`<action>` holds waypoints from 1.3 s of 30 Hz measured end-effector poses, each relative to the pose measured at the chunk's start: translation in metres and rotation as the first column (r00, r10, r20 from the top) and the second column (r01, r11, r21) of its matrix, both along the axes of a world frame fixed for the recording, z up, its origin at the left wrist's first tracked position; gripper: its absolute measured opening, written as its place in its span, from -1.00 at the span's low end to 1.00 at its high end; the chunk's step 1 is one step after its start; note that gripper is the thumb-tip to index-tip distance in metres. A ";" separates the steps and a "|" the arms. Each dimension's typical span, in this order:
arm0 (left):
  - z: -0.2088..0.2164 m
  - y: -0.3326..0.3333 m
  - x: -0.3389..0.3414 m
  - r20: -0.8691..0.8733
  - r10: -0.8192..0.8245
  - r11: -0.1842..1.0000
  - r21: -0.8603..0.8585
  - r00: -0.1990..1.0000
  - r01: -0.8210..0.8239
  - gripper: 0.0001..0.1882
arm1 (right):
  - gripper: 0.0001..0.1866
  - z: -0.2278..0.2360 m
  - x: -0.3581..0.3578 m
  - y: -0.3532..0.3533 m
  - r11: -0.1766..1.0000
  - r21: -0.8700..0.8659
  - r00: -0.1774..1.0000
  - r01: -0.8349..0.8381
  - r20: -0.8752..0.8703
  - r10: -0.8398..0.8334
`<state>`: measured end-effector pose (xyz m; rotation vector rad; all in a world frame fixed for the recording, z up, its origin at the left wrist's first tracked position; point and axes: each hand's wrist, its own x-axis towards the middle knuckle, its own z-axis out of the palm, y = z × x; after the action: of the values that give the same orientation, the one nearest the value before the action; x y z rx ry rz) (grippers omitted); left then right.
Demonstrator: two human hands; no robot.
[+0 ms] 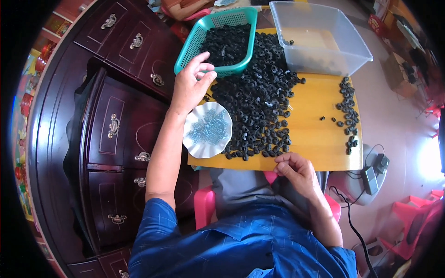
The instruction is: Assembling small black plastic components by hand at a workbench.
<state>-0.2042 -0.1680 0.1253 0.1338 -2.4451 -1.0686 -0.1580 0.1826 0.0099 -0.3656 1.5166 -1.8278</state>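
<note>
My left hand (191, 84) is raised beside the near left rim of a green plastic basket (236, 69), its fingers loosely bent and apart, with nothing visible in them. Many small black ring-like parts (227, 44) lie in that basket. At the table's front edge, my right hand (299, 172) has thumb and forefinger pressed together; whatever they pinch is hidden or too small to name. Just beyond it spreads a big heap of the same black parts (255, 102). Below my left hand, a white scalloped dish (194, 147) holds small clear bluish pieces (211, 127).
A clear plastic bin (320, 58) stands at the far right of the yellow table (315, 148), with black parts (348, 113) strung along the right edge. Dark wooden drawers (125, 129) flank my left arm. Another person's arm (185, 8) shows at the far side. A cable (354, 227) hangs lower right.
</note>
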 end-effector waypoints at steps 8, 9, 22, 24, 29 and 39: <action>-0.046 0.090 0.042 0.200 -0.316 0.887 -0.284 0.928 0.363 -0.84 | -0.81 0.005 -0.006 0.004 0.988 0.154 0.979 0.025 -0.202 0.006; -0.052 0.102 0.048 0.222 -0.340 0.867 -0.302 0.914 0.396 -0.83 | -0.81 0.009 -0.006 0.003 0.977 0.211 0.964 0.028 -0.264 0.029; -0.092 0.157 0.026 0.173 -0.460 0.765 -0.421 0.871 0.488 -0.81 | -0.85 0.012 -0.014 0.008 0.921 0.306 0.843 0.242 -0.537 -0.043; -0.096 0.160 0.022 0.194 -0.467 0.750 -0.431 0.863 0.503 -0.84 | -0.85 0.011 -0.016 0.010 0.917 0.305 0.839 0.257 -0.541 -0.056; -0.107 0.161 0.016 0.205 -0.479 0.718 -0.468 0.853 0.515 -0.89 | -0.85 0.010 -0.021 0.013 0.902 0.317 0.828 0.293 -0.556 -0.074; -0.100 0.157 0.016 0.118 -0.436 0.818 -0.362 0.892 0.447 -0.87 | -0.86 0.001 -0.039 0.024 0.850 0.311 0.823 0.426 -0.522 -0.222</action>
<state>-0.1883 -0.0106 0.0253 -0.5786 -2.7293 -0.7318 -0.1975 0.2064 0.0109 -0.3659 2.3928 -1.6675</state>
